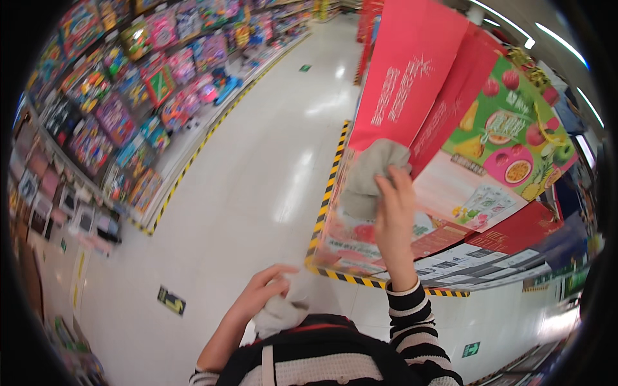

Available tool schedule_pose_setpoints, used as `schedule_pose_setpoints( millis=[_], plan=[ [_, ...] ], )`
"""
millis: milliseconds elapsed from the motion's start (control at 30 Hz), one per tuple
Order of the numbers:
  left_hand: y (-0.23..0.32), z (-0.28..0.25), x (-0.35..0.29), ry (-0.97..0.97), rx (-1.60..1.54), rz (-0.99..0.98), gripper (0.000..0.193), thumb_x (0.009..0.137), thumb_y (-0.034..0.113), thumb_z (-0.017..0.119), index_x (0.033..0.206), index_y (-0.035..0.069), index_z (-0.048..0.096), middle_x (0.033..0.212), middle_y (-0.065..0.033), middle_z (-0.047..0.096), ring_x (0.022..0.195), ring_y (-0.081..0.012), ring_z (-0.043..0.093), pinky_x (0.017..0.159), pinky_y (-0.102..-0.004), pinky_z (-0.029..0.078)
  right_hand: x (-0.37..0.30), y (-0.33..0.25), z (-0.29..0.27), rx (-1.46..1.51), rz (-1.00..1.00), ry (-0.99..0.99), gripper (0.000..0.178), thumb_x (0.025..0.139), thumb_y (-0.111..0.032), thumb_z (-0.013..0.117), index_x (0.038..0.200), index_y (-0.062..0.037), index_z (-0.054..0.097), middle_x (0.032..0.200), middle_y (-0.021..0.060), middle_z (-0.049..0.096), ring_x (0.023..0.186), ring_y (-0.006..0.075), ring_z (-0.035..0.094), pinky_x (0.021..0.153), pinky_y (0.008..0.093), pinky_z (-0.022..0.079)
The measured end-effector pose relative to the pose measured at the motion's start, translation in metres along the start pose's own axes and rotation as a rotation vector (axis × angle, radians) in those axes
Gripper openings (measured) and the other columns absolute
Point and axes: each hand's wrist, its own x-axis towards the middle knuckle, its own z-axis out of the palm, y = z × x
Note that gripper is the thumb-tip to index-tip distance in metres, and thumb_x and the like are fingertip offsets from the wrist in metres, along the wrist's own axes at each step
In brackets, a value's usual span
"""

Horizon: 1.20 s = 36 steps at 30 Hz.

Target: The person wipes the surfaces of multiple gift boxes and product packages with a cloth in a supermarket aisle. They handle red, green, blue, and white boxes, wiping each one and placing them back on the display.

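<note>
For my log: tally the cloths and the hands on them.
Grey cloth, pressed to the red display by the right hand: 1
Pale cloth, in the left hand: 1
Hands: 2
Total: 4

toy shelves [122,103] left | aisle floor [257,193] between | stacked boxes [450,161] right

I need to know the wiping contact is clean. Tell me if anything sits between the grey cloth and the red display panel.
Nothing visible does. The right hand presses the grey cloth straight against the red display panel; the left hand holds a white cloth lower down, clear of it.
</note>
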Motion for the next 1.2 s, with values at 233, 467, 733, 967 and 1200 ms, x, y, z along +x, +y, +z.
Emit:
schedule_pose_setpoints(
  millis=[233, 467, 733, 967, 1200],
  plan=[
    [0.032, -0.1, 0.047, -0.116, 0.066, -0.053, 0.024, 0.095, 0.013, 0.061, 0.115, 0.004, 0.071, 0.082, 0.0002, 0.059, 0.08, -0.0072, 0.054, 0.075, -0.0235, 0.044, 0.026, -0.008, 0.044, -0.054, 0.266, -0.096, 0.045, 0.082, 0.004, 0.062, 0.127, -0.0016, 0.063, 0.136, 0.021, 0.059, 0.128, 0.0419, 0.053, 0.109, 0.0473, 0.042],
    [0.081, -0.124, 0.184, -0.307, 0.158, 0.168, 0.017, 0.089, 0.005, 0.06, 0.102, 0.002, 0.071, 0.085, -0.0014, 0.062, 0.083, -0.0084, 0.057, 0.078, -0.0239, 0.045, 0.044, -0.013, 0.033, 0.05, 0.295, -0.159, 0.041, 0.08, 0.008, 0.059, 0.118, -0.0037, 0.069, 0.123, 0.0168, 0.067, 0.119, 0.0372, 0.06, 0.104, 0.0429, 0.047],
    [0.252, -0.097, 0.347, -0.384, 0.26, 0.644, 0.019, 0.078, -0.002, 0.057, 0.095, 0.001, 0.065, 0.08, -0.0063, 0.064, 0.076, -0.0118, 0.062, 0.075, -0.0279, 0.051, 0.055, -0.003, 0.034, 0.412, 0.565, -0.228, 0.036, 0.082, 0.004, 0.061, 0.115, -0.0073, 0.068, 0.115, 0.0133, 0.071, 0.113, 0.0321, 0.065, 0.098, 0.0412, 0.051],
    [0.426, -0.001, 0.416, -0.284, 0.279, 1.633, 0.031, 0.082, -0.01, 0.062, 0.111, 0.002, 0.068, 0.101, -0.0092, 0.065, 0.091, -0.0188, 0.062, 0.081, -0.0297, 0.049, 0.06, -0.025, 0.033, 0.664, 1.089, 0.152, 0.029, 0.087, -0.012, 0.064, 0.114, -0.004, 0.072, 0.122, 0.0192, 0.068, 0.1, 0.0304, 0.069, 0.087, 0.0397, 0.056],
    [0.505, 0.048, 0.451, -0.612, 0.554, 2.007, 0.029, 0.069, -0.004, 0.06, 0.093, 0.005, 0.072, 0.086, -0.0115, 0.066, 0.085, -0.0312, 0.062, 0.076, -0.0343, 0.052, 0.108, -0.101, -0.057, -0.236, 0.372, 0.915, 0.035, 0.096, -0.031, 0.058, 0.119, -0.0047, 0.051, 0.109, 0.0127, 0.056, 0.104, 0.024, 0.061, 0.093, 0.04, 0.051]
  ],
)
